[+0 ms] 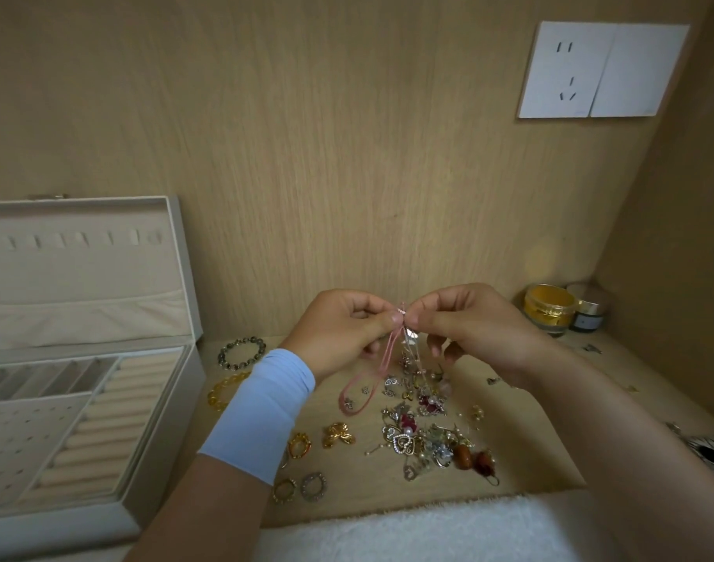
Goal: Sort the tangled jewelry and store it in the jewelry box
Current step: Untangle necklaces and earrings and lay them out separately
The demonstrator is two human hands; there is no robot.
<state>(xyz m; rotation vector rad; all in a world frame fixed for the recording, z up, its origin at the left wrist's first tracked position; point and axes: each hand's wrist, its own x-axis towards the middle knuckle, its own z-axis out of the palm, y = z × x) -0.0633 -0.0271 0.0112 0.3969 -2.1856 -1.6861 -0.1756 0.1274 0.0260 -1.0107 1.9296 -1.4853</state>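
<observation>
Jewelry (422,423) lay in a muddle on the wooden desk (359,484), hearts, pearls and hooks all mixed, right beneath the person's raised hands. The left hand (339,330), a pale blue wristband (262,411) behind it, pinched the top of a pink cord (365,385) between thumb and forefinger. The right hand (469,326) pinched the same little knot just beside it, where a thin silver chain (409,341) met the cord, fingertips nearly touching. The cord hung in a loop down to the desk, and the chain trailed into the muddle.

Over on the left the jewelry box (177,407) stood with its lid up, ring rolls and compartments showing. Near it lay a dark beaded bracelet (242,352), a yellow bracelet (225,391), a gold butterfly piece (338,435) and a few rings (313,485). Two jars (550,308) sat in the far right corner.
</observation>
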